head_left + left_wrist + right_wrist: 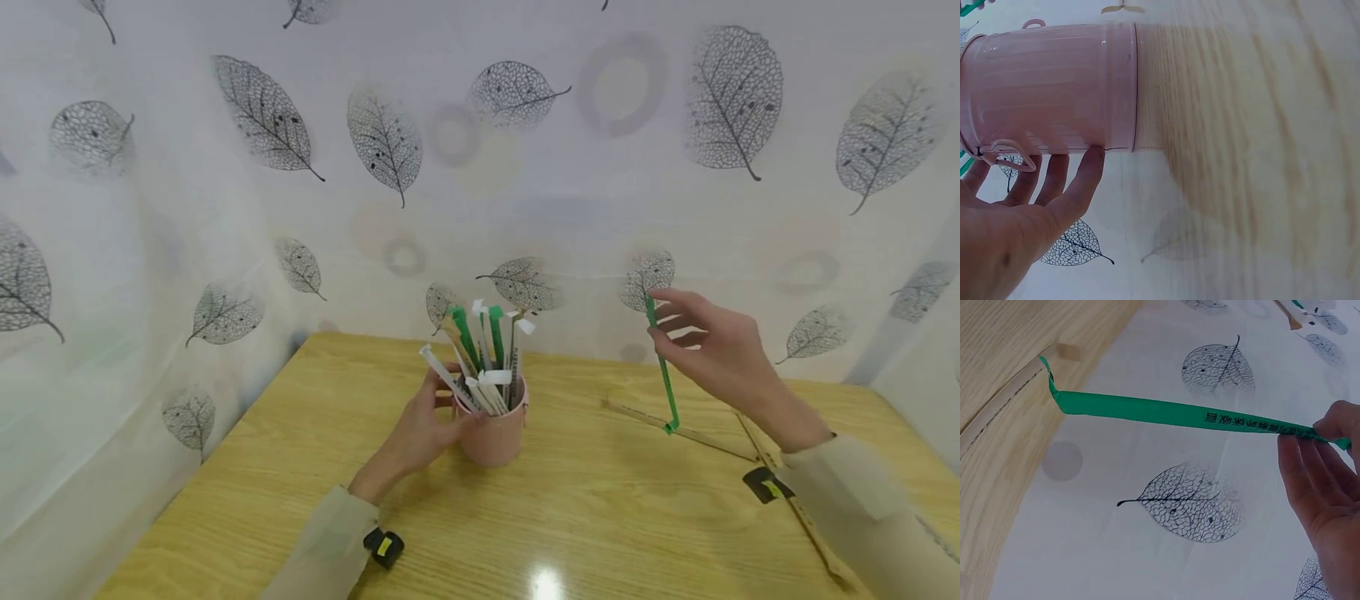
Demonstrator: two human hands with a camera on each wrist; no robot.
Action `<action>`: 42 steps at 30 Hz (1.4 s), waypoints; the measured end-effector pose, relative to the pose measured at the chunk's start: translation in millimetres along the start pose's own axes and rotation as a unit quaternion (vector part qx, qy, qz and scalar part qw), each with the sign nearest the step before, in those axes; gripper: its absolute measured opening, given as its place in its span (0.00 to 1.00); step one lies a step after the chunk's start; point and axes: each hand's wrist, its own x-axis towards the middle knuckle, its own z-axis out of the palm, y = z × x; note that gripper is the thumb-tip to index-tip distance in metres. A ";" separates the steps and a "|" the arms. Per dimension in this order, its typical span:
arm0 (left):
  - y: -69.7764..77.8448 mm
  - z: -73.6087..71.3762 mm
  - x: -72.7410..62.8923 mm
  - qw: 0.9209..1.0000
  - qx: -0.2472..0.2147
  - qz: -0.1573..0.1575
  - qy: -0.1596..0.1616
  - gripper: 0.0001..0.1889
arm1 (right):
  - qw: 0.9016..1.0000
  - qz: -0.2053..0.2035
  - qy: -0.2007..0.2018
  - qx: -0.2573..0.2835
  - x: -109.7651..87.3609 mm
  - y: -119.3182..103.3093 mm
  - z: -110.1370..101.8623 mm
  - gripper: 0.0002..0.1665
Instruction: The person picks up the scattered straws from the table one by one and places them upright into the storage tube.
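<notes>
A pink bucket (491, 442) with small side handles stands on the table, filled with white, green and brown wrapped straws (487, 358). My left hand (420, 429) steadies it from the left, the thumb across the front near the rim. In the left wrist view, the fingertips (1092, 156) press the bucket's side. To the right, my right hand (708, 350) pinches one end of a green wrapped straw (1141, 407) between thumb and fingers. That straw carries dark printed characters, and its far end is bent over. In the head view it hangs down, overlapping a brown wrapped straw (712, 442).
Another long brown strip (813, 533) lies on the wood-grain table (600, 500), partly beneath my right sleeve. Behind the table hangs a pale curtain (525, 183) printed with leaves. Black wrist devices (384, 547) sit at both cuffs.
</notes>
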 end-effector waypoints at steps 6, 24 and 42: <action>0.6 -0.7 0.0 1.000 -0.002 -0.006 -0.002 0.39 | 0.997 0.018 0.053 0.057 18.9 -22.0 11.2 0.36; 2.0 -2.2 -0.7 1.000 0.003 -0.018 -0.011 0.42 | 0.958 -0.057 0.151 0.235 62.6 -88.1 55.7 0.29; 3.0 -0.4 -0.9 1.000 -0.011 -0.007 -0.007 0.40 | 0.975 -0.066 0.085 0.193 42.1 -78.8 106.0 0.32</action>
